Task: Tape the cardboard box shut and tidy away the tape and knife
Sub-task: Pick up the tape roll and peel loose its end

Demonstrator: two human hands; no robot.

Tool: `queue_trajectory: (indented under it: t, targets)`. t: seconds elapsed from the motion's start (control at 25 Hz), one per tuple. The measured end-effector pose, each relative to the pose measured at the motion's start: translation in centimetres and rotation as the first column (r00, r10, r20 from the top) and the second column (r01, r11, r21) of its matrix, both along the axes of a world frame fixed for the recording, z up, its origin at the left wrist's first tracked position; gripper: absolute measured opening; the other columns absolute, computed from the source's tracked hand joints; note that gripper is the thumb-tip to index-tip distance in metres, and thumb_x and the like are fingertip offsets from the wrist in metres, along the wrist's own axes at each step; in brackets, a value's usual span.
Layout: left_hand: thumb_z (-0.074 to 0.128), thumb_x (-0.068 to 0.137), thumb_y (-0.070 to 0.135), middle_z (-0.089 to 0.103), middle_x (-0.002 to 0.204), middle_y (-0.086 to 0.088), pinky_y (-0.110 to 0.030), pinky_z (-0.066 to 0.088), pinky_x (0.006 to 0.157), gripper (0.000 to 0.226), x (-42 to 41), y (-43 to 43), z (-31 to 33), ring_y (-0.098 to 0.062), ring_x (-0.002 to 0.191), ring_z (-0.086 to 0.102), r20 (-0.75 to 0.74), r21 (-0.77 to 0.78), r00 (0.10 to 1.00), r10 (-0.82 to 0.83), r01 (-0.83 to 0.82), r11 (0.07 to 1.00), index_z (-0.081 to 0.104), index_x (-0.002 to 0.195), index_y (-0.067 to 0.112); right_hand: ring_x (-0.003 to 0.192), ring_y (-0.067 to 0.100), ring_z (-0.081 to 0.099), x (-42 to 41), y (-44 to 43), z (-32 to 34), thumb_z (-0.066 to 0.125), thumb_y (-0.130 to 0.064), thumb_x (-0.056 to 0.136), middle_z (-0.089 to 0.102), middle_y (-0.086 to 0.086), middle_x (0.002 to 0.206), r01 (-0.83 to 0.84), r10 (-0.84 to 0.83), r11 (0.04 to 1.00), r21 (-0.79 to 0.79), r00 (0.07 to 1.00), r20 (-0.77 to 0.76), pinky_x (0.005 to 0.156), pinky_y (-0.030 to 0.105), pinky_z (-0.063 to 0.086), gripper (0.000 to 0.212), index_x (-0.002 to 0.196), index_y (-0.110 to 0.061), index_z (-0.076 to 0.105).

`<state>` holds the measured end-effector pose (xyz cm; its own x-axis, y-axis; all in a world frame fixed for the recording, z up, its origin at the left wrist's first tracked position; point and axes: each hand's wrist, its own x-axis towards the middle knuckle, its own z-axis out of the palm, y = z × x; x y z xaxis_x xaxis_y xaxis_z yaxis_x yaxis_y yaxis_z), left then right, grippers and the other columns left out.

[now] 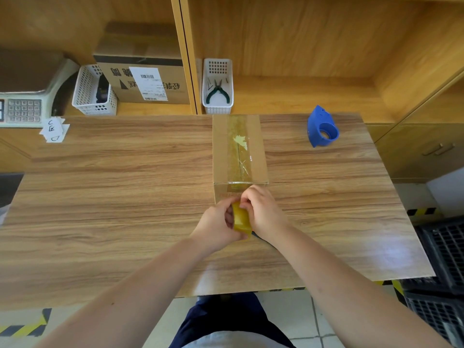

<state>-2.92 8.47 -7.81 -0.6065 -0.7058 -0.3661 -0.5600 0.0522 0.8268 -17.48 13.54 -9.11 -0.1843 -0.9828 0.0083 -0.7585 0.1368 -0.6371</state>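
The cardboard box (239, 151) sits near the middle of the wooden worktop (125, 197), its long side running away from the person. A strip of yellowish tape (238, 149) runs along the top seam and folds over the near edge onto the front face. Just in front of that near face, both hands meet over the worktop. The left hand (219, 226) and the right hand (263, 214) are both closed around a roll of yellow tape (241, 221), fingers curled on its sides, the right hand's fingertips close to the box front. A dark object with an orange spot shows under the right wrist, too hidden to tell what it is. A blue tape dispenser (322, 128) stands on the worktop well to the right of the box. Behind the worktop, on a shelf, 1 white basket (218, 96) holds green-handled pliers (218, 92), and another white basket (93, 91) stands beside a labelled carton (143, 79).
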Motion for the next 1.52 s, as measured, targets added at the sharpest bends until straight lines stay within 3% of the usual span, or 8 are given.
queue_trajectory:
  t: [0.24,0.48,0.64,0.84,1.04,1.2,1.4,1.52]
  targets:
    - [0.086,0.051,0.053,0.041,0.132,0.008,-0.026,0.041,0.094,0.089,0.4,-1.1,0.2,-0.009,0.119,0.039,0.133,-0.262,0.984,-0.122,0.154,0.953,0.051,0.132,0.042,0.090,0.016,0.042,-0.7,-0.4,1.5,0.049,0.002,0.090,0.049,-0.003,0.088,-0.042,0.042,0.998,0.050,0.999,-0.002,0.078,0.029,0.034,0.024,0.081,-0.020,0.046]
    - [0.088,0.057,0.044,0.061,0.112,0.009,-0.018,0.046,0.080,0.080,-1.0,-2.7,1.4,-0.006,0.100,0.058,0.066,-0.034,0.992,-0.105,0.107,0.994,0.053,0.128,0.031,0.095,0.012,0.042,-1.6,-1.3,3.7,0.043,-0.001,0.094,0.050,-0.003,0.091,-0.031,0.024,0.996,0.088,0.996,0.085,0.077,0.020,0.034,0.021,0.081,-0.016,0.047]
    - [0.079,0.054,0.057,0.068,0.106,0.004,-0.034,0.055,0.084,0.072,-2.0,-3.8,1.6,-0.013,0.098,0.064,0.125,0.156,0.990,-0.067,0.047,0.987,0.062,0.119,0.030,0.083,-0.001,0.045,-2.2,-1.6,5.7,0.040,-0.006,0.098,0.046,-0.015,0.087,-0.017,0.005,0.994,0.110,0.995,0.103,0.069,0.011,0.033,0.020,0.083,-0.018,0.047]
    - [0.072,0.077,0.047,0.072,0.105,-0.009,-0.040,0.060,0.082,0.048,-2.1,-4.6,1.2,-0.023,0.096,0.070,0.196,0.395,0.979,-0.055,-0.027,0.918,0.067,0.110,0.014,0.084,0.003,0.048,-2.3,-2.3,8.3,0.040,-0.002,0.095,0.050,-0.008,0.091,-0.107,0.105,0.993,0.052,0.994,0.032,0.072,0.025,0.043,0.018,0.084,-0.014,0.048]
    - [0.073,0.078,0.044,0.070,0.111,-0.005,-0.040,0.060,0.084,0.052,-2.1,-4.8,1.2,-0.019,0.098,0.069,0.101,0.418,0.994,-0.045,-0.001,0.908,0.059,0.124,0.024,0.082,0.010,0.050,-2.3,-2.6,8.6,0.043,-0.005,0.095,0.049,-0.008,0.090,-0.093,0.094,0.995,-0.020,0.995,0.043,0.072,0.029,0.046,0.020,0.082,-0.020,0.047]
    - [0.074,0.080,0.042,0.060,0.098,0.003,-0.047,0.056,0.091,0.049,-1.9,-3.5,1.1,-0.017,0.095,0.062,-0.029,0.373,0.992,-0.123,0.125,0.919,0.052,0.122,0.036,0.081,0.008,0.054,-3.0,-2.3,7.9,0.043,-0.012,0.098,0.050,-0.010,0.089,-0.069,0.067,0.997,0.046,0.996,0.057,0.072,0.031,0.048,0.018,0.083,-0.022,0.046]
    - [0.083,0.066,0.048,0.055,0.132,0.005,-0.039,0.043,0.107,0.089,-1.8,-3.2,1.0,-0.014,0.126,0.048,0.004,0.399,0.946,-0.323,0.295,0.868,0.036,0.140,0.037,0.066,0.010,0.062,-3.4,-2.2,8.5,0.041,-0.018,0.101,0.063,-0.004,0.070,-0.017,0.009,0.994,0.105,0.996,0.083,0.066,0.035,0.054,0.015,0.088,-0.023,0.048]
    - [0.088,0.047,0.055,0.056,0.133,0.008,-0.041,0.043,0.108,0.113,-1.7,-2.9,0.3,-0.013,0.127,0.049,0.036,0.385,0.931,-0.362,0.322,0.865,0.032,0.143,0.036,0.069,0.016,0.063,-3.5,-2.2,8.8,0.042,-0.018,0.100,0.063,-0.003,0.071,-0.003,-0.004,0.996,0.084,0.997,0.081,0.067,0.040,0.055,0.014,0.089,-0.022,0.049]
